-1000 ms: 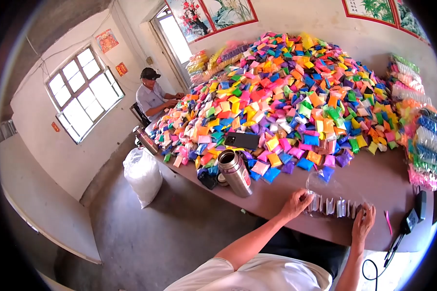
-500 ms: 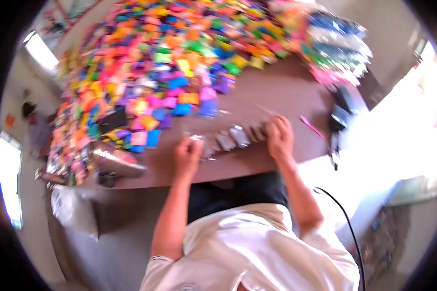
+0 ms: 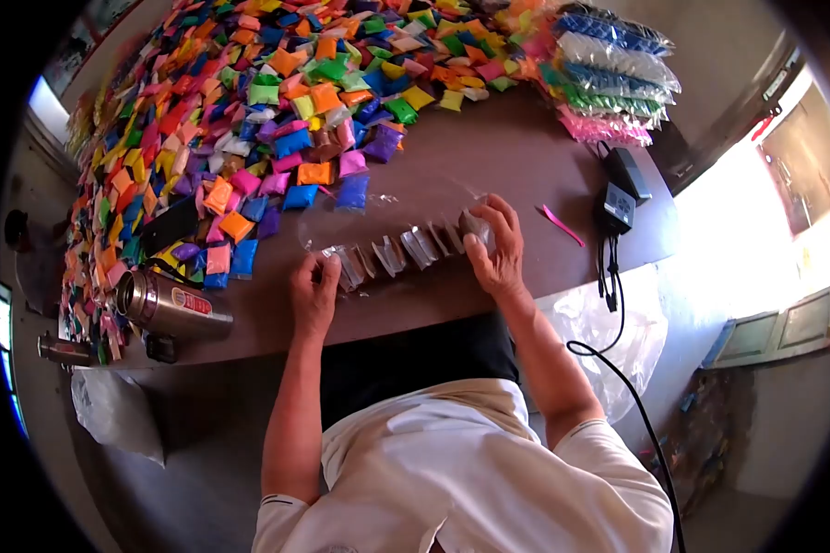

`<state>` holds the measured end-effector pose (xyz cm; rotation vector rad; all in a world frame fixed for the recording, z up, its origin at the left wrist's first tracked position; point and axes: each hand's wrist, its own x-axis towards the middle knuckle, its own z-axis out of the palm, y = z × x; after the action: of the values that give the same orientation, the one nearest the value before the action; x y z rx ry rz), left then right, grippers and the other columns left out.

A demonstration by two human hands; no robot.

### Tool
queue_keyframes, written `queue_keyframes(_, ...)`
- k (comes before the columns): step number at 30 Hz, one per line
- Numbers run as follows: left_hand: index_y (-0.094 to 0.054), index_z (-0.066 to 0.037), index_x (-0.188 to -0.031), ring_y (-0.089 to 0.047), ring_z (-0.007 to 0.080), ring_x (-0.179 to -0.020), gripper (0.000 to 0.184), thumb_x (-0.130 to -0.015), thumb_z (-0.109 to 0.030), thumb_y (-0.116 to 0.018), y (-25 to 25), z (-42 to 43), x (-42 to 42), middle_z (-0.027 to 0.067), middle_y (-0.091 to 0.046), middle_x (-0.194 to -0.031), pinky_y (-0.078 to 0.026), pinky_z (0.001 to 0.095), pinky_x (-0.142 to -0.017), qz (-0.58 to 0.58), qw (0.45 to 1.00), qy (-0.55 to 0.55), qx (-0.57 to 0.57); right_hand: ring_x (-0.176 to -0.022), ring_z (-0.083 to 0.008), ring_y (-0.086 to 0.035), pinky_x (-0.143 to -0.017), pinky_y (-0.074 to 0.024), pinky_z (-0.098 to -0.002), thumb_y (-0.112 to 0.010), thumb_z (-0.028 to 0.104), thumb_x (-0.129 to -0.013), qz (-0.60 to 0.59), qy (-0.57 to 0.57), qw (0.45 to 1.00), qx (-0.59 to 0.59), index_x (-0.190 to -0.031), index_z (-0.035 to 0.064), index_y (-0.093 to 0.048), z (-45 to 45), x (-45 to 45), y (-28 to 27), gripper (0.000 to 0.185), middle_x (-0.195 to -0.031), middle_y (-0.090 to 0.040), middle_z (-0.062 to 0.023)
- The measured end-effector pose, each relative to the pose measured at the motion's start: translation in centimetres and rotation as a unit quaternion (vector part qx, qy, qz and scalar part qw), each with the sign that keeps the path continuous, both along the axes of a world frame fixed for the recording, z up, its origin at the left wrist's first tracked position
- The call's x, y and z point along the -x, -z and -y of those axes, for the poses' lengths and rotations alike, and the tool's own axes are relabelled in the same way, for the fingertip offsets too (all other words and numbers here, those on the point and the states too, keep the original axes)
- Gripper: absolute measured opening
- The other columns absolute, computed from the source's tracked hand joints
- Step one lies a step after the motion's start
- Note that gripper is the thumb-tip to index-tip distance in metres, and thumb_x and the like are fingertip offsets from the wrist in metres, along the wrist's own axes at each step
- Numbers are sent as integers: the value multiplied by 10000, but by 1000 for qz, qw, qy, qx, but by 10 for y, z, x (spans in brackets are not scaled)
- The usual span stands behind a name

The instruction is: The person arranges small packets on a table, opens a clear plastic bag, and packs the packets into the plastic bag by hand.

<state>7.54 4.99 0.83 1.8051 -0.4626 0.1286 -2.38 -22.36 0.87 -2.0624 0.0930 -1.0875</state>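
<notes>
A clear plastic bag (image 3: 401,210) lies flat on the table, and a row of small brown and whitish packets (image 3: 418,249) stands on edge along its near side. My left hand (image 3: 314,288) is closed, thumb and fingers pinched on the bag's left end beside the leftmost packet. At the row's right end, my right hand (image 3: 498,247) has its thumb and fingers curved round a brown packet (image 3: 475,229) and the film there. Whether the packets are inside the bag or on top of it is hard to make out.
Colourful small packets (image 3: 249,129) cover the table's far left. Stacked plastic-wrapped packs (image 3: 613,78) stand far right. Nearer are a pink strip (image 3: 563,226), a black adapter (image 3: 615,207) with a cable, and a steel flask (image 3: 180,304) lying at the left edge.
The head view has shifted and become sharper. Both hands stay at the two ends of the packet row; the right hand's fingers look more spread around its end.
</notes>
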Motion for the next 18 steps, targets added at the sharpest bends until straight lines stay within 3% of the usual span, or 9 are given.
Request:
queue_keyframes(5, -542, -17, -785, -405, 101, -596, 369, -929, -347, -621, 3, -2, -3, 6, -435, -617, -340, 282, -547, 28, 1000, 5, -11, -1172, -400, -506, -981, -419, -454, -665, 375, -797, -26, -13, 999, 37, -1100, 51, -608, -5, -6, 0, 448, -1262, -524, -212)
queue_keyframes(13, -531, -19, -790, -404, 107, -602, 359, -936, -336, -613, 2, -1, -1, 16, -438, -629, -336, 290, -542, 17, 1000, -1, -17, -1088, -409, -531, -924, -452, -430, -635, 70, -737, -64, -1, 995, 81, -1085, 44, -602, -4, -8, -2, 350, -1159, -556, -188)
queue_keyframes(17, -542, -16, -795, -420, 107, -610, 358, -933, -338, -616, 4, 0, -3, 17, -455, -634, -347, 286, -551, 27, 1000, -8, -14, -1119, -406, -520, -949, -432, -433, -620, 82, -752, -49, 11, 996, 73, -1110, 46, -608, -7, -9, -5, 359, -1195, -544, -203)
queue_keyframes(18, -549, -16, -799, -428, 106, -616, 355, -931, -338, -619, 4, 1, -3, 17, -464, -638, -352, 284, -556, 24, 1000, -6, -13, -1147, -402, -505, -977, -404, -445, -634, 151, -770, -40, 23, 995, 84, -1129, 51, -611, -7, -8, -5, 373, -1230, -530, -211)
